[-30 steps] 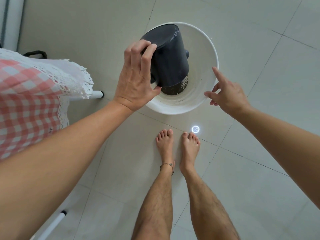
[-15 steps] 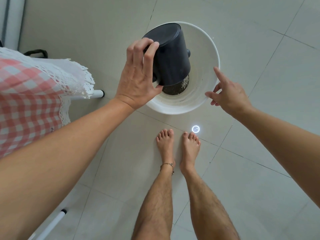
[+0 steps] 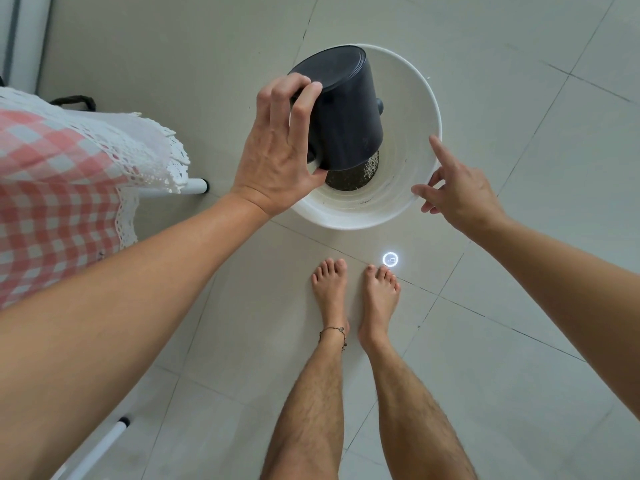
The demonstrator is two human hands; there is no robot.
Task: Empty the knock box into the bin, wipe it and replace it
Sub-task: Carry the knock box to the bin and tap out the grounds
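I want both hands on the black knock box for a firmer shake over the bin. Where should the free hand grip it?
Probably the bare right wall of the knock box, from the right. It is tipped mouth-down over the bin, the left hand already wraps its left wall, and the right hand sits empty by that side. Stay below the small knob.

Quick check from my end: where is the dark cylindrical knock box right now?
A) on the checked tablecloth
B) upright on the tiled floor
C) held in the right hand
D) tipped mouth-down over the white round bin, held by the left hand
D: the dark cylindrical knock box is inverted over the white round bin, gripped by the left hand, while the right hand holds nothing at the bin's rim.
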